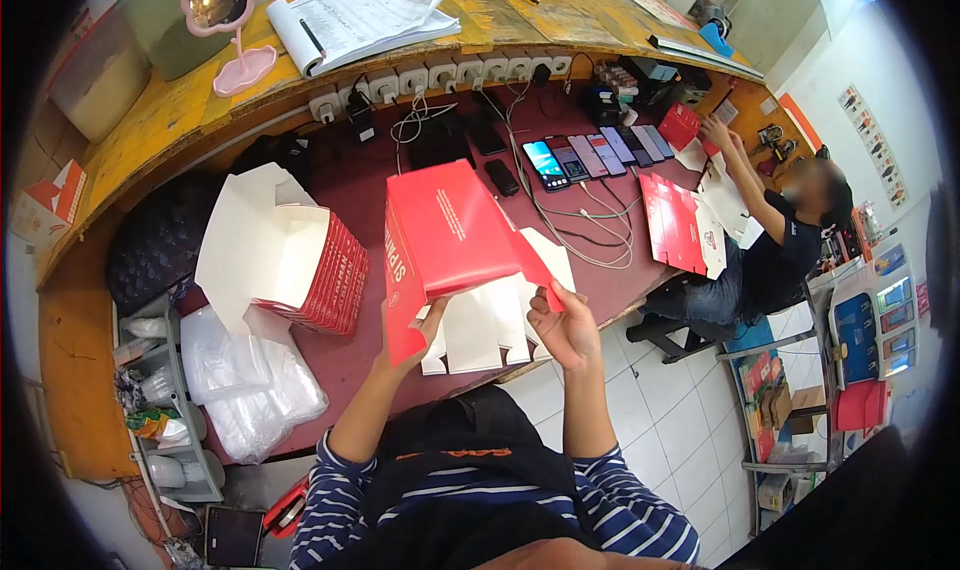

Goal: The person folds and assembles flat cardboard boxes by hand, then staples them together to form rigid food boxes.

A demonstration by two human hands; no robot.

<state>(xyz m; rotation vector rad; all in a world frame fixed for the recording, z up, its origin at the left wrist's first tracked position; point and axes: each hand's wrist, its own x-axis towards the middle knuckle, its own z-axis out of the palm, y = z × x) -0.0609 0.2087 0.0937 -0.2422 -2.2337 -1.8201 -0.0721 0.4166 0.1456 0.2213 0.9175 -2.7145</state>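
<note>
Cardboard filled both your hands: you held a red carton (450,240), half folded, above the near edge of the worktop (350,185). Your left hand (412,345) gripped its lower corner, fingers closed around the edge, while your right hand (565,325) pinched a red flap between thumb and fingers. Left of your fingers sat a stack of folded cartons (300,265); beyond them lay a row of phones (595,157), and farther right a co-worker's hand (715,132) reached among more cartons.

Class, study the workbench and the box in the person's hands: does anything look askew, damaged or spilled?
Nothing looks damaged or spilled. The red box is tilted only because the left hand and right hand hold it half-folded. The nested boxes lean sideways on the table.
</note>
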